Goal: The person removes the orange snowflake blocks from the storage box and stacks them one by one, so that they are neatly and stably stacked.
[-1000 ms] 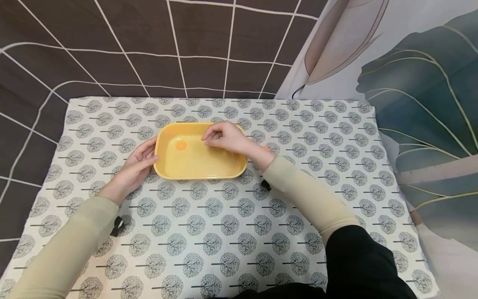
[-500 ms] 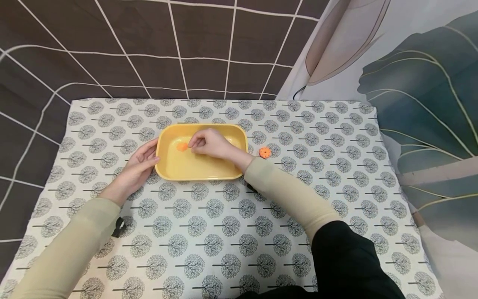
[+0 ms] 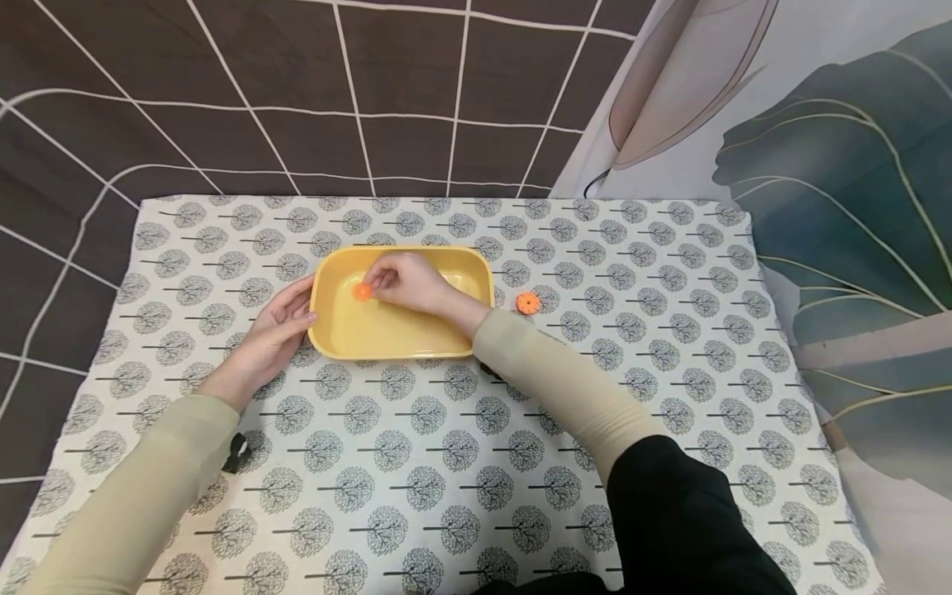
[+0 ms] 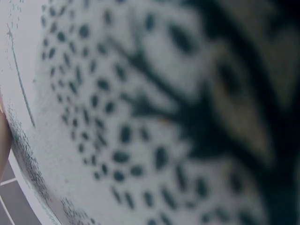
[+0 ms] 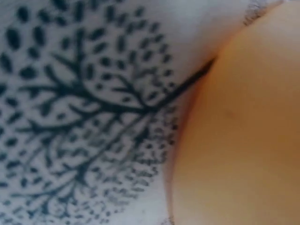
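A yellow plastic tub with rounded corners sits on the patterned cloth; its curved side fills the right of the right wrist view. My left hand holds it at the left end, thumb on the rim and the other fingers along the outer wall. Inside, a small round orange disc lies on the tub floor near the left. My right hand reaches in over the right front rim and pinches the disc's right edge with curled fingers. The left wrist view shows mostly blurred cloth.
A second orange disc with a dark centre hole lies on the tree-print cloth, right of the tub. Behind the table hangs a dark grid-lined cloth; a leaf-print curtain hangs on the right.
My right hand has moved left inside the tub, its fingertips now at the orange disc. The second disc outside, earlier mostly covered by my arm, now shows fully. My left hand stays put.
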A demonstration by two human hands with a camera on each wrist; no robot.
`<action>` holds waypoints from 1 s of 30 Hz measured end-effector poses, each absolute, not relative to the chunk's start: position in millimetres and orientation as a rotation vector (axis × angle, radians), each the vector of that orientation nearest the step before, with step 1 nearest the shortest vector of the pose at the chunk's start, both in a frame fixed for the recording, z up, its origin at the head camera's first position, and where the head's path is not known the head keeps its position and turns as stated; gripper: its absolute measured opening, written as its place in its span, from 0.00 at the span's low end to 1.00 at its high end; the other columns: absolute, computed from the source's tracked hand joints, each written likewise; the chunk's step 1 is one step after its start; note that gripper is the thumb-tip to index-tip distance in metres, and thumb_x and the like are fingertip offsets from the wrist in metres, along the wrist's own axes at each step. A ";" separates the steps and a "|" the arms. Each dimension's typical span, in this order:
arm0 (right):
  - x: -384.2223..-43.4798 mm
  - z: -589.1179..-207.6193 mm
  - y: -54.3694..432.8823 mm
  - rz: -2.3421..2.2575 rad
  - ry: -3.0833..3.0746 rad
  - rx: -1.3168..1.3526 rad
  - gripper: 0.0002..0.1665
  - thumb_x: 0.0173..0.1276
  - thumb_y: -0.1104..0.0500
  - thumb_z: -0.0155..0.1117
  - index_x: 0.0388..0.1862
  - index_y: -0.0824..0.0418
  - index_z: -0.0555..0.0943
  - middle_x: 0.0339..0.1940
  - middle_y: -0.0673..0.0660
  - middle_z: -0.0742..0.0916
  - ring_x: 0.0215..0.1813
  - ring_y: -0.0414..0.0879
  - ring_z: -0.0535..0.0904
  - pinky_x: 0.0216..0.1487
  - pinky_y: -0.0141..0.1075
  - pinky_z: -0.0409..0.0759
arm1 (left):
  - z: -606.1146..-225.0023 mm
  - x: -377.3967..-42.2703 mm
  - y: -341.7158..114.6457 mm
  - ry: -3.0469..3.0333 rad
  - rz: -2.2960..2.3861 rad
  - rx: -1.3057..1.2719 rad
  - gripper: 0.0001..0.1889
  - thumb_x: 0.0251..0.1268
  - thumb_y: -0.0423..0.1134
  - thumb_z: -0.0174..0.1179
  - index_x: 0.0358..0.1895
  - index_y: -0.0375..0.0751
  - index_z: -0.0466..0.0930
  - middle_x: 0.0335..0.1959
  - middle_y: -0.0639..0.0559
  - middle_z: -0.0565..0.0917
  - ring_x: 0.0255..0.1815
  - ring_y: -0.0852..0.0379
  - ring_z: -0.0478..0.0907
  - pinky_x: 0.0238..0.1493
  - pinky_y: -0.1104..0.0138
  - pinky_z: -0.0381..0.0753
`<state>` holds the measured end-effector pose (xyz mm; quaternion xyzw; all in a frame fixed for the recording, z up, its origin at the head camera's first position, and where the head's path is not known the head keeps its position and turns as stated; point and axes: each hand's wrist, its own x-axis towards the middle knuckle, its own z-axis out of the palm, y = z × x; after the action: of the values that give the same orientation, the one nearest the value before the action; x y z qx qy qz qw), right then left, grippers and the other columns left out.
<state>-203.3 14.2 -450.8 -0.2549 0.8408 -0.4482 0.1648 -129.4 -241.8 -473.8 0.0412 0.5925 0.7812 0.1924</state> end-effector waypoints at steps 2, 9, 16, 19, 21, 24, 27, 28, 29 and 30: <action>-203.4 -453.7 13.5 -1.251 2.406 -0.765 0.15 0.69 0.68 0.73 0.54 0.67 0.87 0.52 0.61 0.91 0.53 0.49 0.87 0.56 0.22 0.86 | -474.3 -129.6 -242.3 1.667 2.192 0.116 0.35 0.77 0.22 0.53 0.84 0.42 0.57 0.89 0.42 0.48 0.80 0.70 0.67 0.82 0.76 0.64; -202.6 -459.8 9.1 -1.168 2.430 -0.883 0.19 0.70 0.67 0.72 0.59 0.65 0.85 0.58 0.59 0.89 0.60 0.48 0.85 0.65 0.23 0.82 | -474.0 -130.7 -242.4 1.673 2.189 0.117 0.35 0.77 0.21 0.52 0.83 0.43 0.59 0.89 0.42 0.49 0.79 0.71 0.68 0.82 0.76 0.65; -202.3 -460.3 8.3 -1.066 2.481 -0.940 0.23 0.72 0.62 0.73 0.65 0.62 0.84 0.66 0.58 0.87 0.71 0.50 0.79 0.80 0.29 0.71 | -473.4 -131.0 -240.7 1.641 2.212 0.126 0.36 0.76 0.21 0.53 0.83 0.41 0.57 0.89 0.41 0.48 0.71 0.77 0.73 0.83 0.74 0.63; -201.9 -459.9 8.0 -1.054 2.472 -0.933 0.25 0.72 0.62 0.73 0.67 0.61 0.83 0.70 0.58 0.85 0.74 0.50 0.77 0.83 0.30 0.68 | -473.8 -130.8 -240.4 1.635 2.220 0.121 0.35 0.76 0.21 0.53 0.83 0.42 0.59 0.89 0.41 0.48 0.70 0.77 0.74 0.83 0.74 0.63; -201.6 -459.2 7.8 -1.044 2.464 -0.928 0.26 0.73 0.61 0.72 0.68 0.61 0.82 0.72 0.59 0.84 0.76 0.51 0.76 0.85 0.31 0.66 | -474.1 -130.7 -240.3 1.637 2.218 0.117 0.35 0.76 0.21 0.53 0.83 0.42 0.59 0.89 0.42 0.48 0.70 0.78 0.73 0.84 0.74 0.62; -201.0 -458.4 7.5 -1.024 2.452 -0.917 0.28 0.73 0.61 0.71 0.71 0.61 0.80 0.74 0.59 0.82 0.78 0.51 0.74 0.86 0.32 0.64 | -474.5 -130.4 -240.4 1.644 2.209 0.116 0.36 0.76 0.21 0.53 0.83 0.42 0.58 0.89 0.41 0.48 0.71 0.78 0.73 0.85 0.72 0.60; -201.3 -459.0 7.4 -0.991 2.446 -0.914 0.30 0.74 0.62 0.71 0.73 0.60 0.78 0.77 0.59 0.80 0.80 0.51 0.72 0.88 0.32 0.61 | -474.5 -130.2 -240.5 1.652 2.201 0.116 0.36 0.76 0.21 0.52 0.84 0.41 0.57 0.89 0.41 0.47 0.71 0.78 0.73 0.86 0.72 0.59; -201.6 -459.6 7.4 -0.978 2.447 -0.917 0.30 0.74 0.62 0.70 0.74 0.59 0.78 0.77 0.58 0.80 0.81 0.51 0.71 0.88 0.33 0.61 | -474.4 -130.1 -240.5 1.655 2.199 0.118 0.36 0.76 0.21 0.52 0.84 0.41 0.56 0.89 0.41 0.47 0.72 0.77 0.72 0.86 0.71 0.58; -201.9 -460.2 7.4 -0.964 2.448 -0.922 0.30 0.74 0.61 0.70 0.74 0.59 0.78 0.78 0.58 0.79 0.81 0.51 0.71 0.88 0.33 0.61 | -474.4 -130.0 -240.6 1.659 2.197 0.119 0.36 0.76 0.21 0.52 0.84 0.41 0.56 0.89 0.41 0.46 0.72 0.77 0.72 0.86 0.71 0.58; -202.1 -460.8 7.3 -0.953 2.451 -0.927 0.30 0.74 0.62 0.70 0.74 0.59 0.78 0.78 0.58 0.80 0.81 0.51 0.71 0.88 0.34 0.61 | -474.4 -129.9 -240.8 1.662 2.195 0.118 0.36 0.76 0.21 0.52 0.84 0.40 0.56 0.89 0.40 0.46 0.73 0.77 0.72 0.86 0.72 0.58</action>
<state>-202.1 7.3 -460.8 -0.3274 0.8653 -0.3365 0.1756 -129.9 -240.8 -474.4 0.0421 0.5919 0.7817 0.1919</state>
